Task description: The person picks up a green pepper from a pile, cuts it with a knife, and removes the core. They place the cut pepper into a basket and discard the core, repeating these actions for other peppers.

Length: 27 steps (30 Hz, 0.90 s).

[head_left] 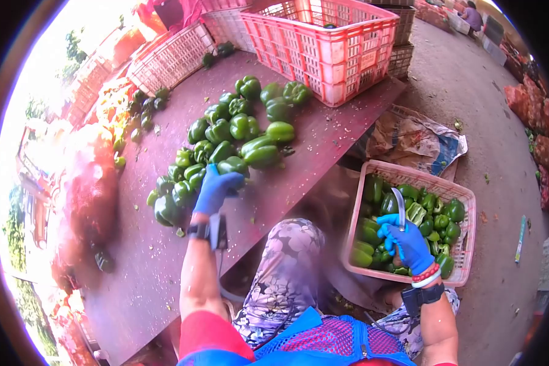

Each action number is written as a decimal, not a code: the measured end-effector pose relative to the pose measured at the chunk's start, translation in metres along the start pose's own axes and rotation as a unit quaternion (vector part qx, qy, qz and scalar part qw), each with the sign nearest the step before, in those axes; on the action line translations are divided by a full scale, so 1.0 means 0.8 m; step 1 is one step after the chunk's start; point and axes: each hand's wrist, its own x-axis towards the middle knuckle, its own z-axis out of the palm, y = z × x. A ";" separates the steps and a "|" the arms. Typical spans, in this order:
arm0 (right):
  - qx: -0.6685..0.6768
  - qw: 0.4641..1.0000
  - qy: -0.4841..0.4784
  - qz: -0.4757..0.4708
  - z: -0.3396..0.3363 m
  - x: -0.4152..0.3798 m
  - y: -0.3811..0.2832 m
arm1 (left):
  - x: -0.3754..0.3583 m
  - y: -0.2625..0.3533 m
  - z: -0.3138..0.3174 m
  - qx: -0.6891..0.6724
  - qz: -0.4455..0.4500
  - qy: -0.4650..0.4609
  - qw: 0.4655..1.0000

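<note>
Green bell peppers (218, 131) lie in a loose group on the reddish table (274, 198). At the near side of this group is my left hand (216, 189), in a blue glove, its fingers bent against a green pepper (233, 166). My right hand (409, 243), also gloved in blue, is closed around a small knife with a curved blade (399, 204) pointing up. It is over the pink crate (469, 244) at the right, which holds many green peppers, some cut or misshapen.
A large pink crate (329, 61) stands on the table's far edge, with more crates (174, 58) to its left. Filled red mesh sacks (88, 195) line the left edge. A torn paper sack (412, 140) lies beyond the lower crate. A person (471, 16) is far off.
</note>
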 end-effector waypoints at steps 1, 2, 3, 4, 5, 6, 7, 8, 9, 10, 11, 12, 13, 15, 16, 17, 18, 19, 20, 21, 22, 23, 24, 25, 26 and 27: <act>0.068 0.998 -0.011 -0.005 0.007 0.005 0.006 | -0.024 0.020 0.010 -0.060 -0.001 -0.030 0.998; 0.081 0.996 -0.031 -0.009 0.020 0.010 0.001 | -0.038 0.030 0.025 -0.021 0.051 -0.059 0.997; 0.146 0.984 -0.101 0.005 0.023 0.018 0.001 | -0.051 0.038 0.048 0.014 0.101 -0.095 0.990; 0.190 0.973 -0.128 -0.008 0.035 0.026 -0.001 | -0.073 0.061 0.081 0.108 0.187 -0.110 0.970; 0.195 0.972 -0.127 0.011 0.048 0.023 -0.016 | -0.096 0.085 0.113 0.211 0.250 -0.154 0.932; 0.202 0.971 -0.131 0.005 0.053 0.024 -0.021 | -0.109 0.086 0.150 0.230 0.316 -0.178 0.903; 0.246 0.959 -0.142 0.008 0.055 0.023 -0.022 | -0.121 0.086 0.184 0.246 0.380 -0.196 0.870; 0.258 0.957 -0.130 -0.036 0.056 0.020 -0.021 | -0.132 0.089 0.217 0.236 0.408 -0.226 0.853; 0.268 0.952 -0.122 -0.080 0.049 0.017 -0.019 | -0.139 0.091 0.243 0.227 0.434 -0.251 0.835; 0.245 0.957 -0.106 -0.113 0.034 0.014 -0.017 | -0.140 0.091 0.256 0.179 0.413 -0.273 0.850; 0.222 0.960 -0.093 -0.143 0.020 0.014 -0.014 | -0.131 0.086 0.269 0.049 0.274 -0.328 0.903; 0.208 0.960 -0.094 -0.165 0.008 0.012 -0.018 | -0.117 0.082 0.281 -0.079 0.119 -0.369 0.918; 0.194 0.958 -0.094 -0.187 -0.004 0.011 -0.022 | -0.107 0.080 0.288 -0.202 -0.043 -0.391 0.897; 0.137 0.954 -0.088 -0.252 -0.021 0.006 -0.033 | -0.100 0.071 0.290 -0.227 -0.103 -0.527 0.813; 0.075 0.963 -0.115 -0.232 -0.028 0.001 -0.041 | -0.096 0.060 0.293 -0.275 -0.175 -0.583 0.744; 0.016 0.967 -0.141 -0.211 -0.035 -0.005 -0.049 | -0.095 0.052 0.298 -0.318 -0.246 -0.630 0.665; -0.042 0.967 -0.167 -0.189 -0.041 -0.009 -0.053 | -0.103 0.048 0.307 -0.312 -0.231 -0.612 0.689; -0.064 0.965 -0.160 -0.195 -0.043 -0.011 -0.053 | -0.106 0.043 0.312 -0.272 -0.202 -0.605 0.721; -0.088 0.963 -0.155 -0.203 -0.045 -0.011 -0.055 | -0.107 0.040 0.315 -0.231 -0.170 -0.595 0.750; -0.114 0.959 -0.150 -0.212 -0.047 -0.009 -0.057 | -0.107 0.042 0.320 -0.290 -0.185 -0.592 0.728; -0.166 0.937 -0.132 -0.278 -0.049 -0.001 -0.055 | -0.106 0.044 0.325 -0.348 -0.200 -0.589 0.701; -0.188 0.940 -0.077 -0.274 -0.052 0.003 -0.049 | -0.103 0.047 0.326 -0.349 -0.174 -0.575 0.719; -0.210 0.940 -0.021 -0.269 -0.054 0.005 -0.043 | -0.099 0.050 0.325 -0.350 -0.148 -0.561 0.736; -0.231 0.936 0.036 -0.263 -0.055 0.004 -0.039 | -0.097 0.053 0.324 -0.350 -0.123 -0.546 0.751; -0.223 0.937 0.064 -0.262 -0.053 -0.004 -0.034 | -0.102 0.059 0.323 -0.346 -0.132 -0.474 0.799; -0.276 0.917 0.097 -0.272 -0.046 -0.008 -0.028 | -0.100 0.058 0.325 -0.317 -0.101 -0.449 0.829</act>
